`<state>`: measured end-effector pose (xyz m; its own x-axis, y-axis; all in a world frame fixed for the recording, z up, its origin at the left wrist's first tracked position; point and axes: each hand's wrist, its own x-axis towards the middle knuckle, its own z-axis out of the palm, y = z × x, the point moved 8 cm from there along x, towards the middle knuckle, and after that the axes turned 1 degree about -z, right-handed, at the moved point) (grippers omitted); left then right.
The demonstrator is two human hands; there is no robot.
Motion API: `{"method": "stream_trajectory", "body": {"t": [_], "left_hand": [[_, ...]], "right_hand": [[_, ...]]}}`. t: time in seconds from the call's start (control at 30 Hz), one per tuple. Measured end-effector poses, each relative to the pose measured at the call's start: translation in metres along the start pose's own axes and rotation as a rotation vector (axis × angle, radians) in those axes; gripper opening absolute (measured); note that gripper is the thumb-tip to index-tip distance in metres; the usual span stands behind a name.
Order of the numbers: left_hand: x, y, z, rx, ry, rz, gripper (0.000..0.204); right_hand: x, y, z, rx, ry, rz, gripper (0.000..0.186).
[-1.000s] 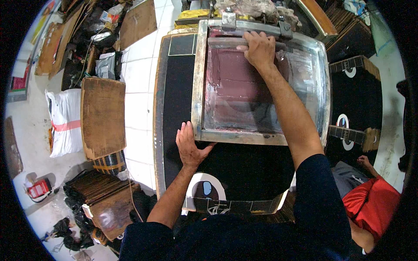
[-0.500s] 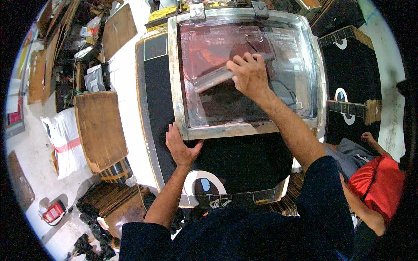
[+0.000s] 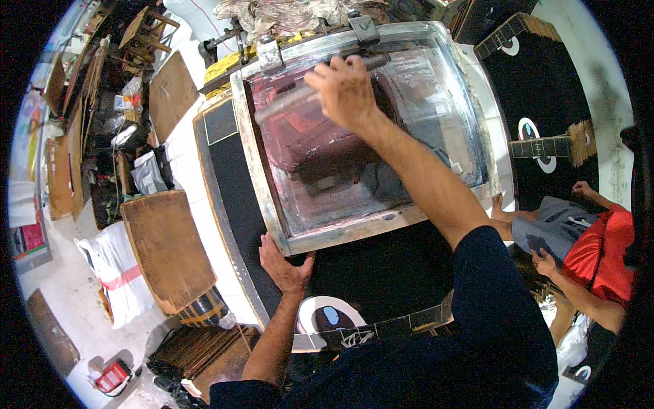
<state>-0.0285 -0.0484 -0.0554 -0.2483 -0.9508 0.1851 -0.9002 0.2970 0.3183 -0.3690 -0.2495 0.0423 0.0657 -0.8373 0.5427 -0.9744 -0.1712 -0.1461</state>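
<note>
Our right hand (image 3: 346, 93) grips a blurred bar (image 3: 287, 103), perhaps a squeegee; our left hand (image 3: 285, 268), spread open, touches the frame (image 3: 354, 232) at near left.

A dark navy, nearly black shirt (image 3: 422, 375) clothes the wearer I watch from afar, its short right sleeve (image 3: 501, 279) roomy and straight-hemmed, the left sleeve (image 3: 246, 394) matching in colour. The forearms (image 3: 417, 172), left hand (image 3: 285, 271) and right hand (image 3: 345, 97) reach my feed bare.

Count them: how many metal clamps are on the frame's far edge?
2. One clamp is near the far left corner of the frame; the other clamp is farther right along that edge.
</note>
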Motion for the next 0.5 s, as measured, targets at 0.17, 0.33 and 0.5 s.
{"method": "stream_trajectory", "body": {"t": [0.17, 0.33, 0.5], "left_hand": [[-0.002, -0.002, 0.002, -0.006, -0.014, -0.016, 0.119], [-0.003, -0.003, 0.005, 0.007, -0.034, -0.035, 0.120], [-0.003, -0.002, 0.005, 0.001, -0.014, 0.021, 0.117]], "right_hand": [[0.003, 0.043, 0.017, -0.066, -0.072, 0.181, 0.027], [-0.014, 0.036, 0.007, -0.097, 0.055, 0.246, 0.035], [-0.032, 0.034, -0.003, -0.115, 0.005, 0.353, 0.032]]}}
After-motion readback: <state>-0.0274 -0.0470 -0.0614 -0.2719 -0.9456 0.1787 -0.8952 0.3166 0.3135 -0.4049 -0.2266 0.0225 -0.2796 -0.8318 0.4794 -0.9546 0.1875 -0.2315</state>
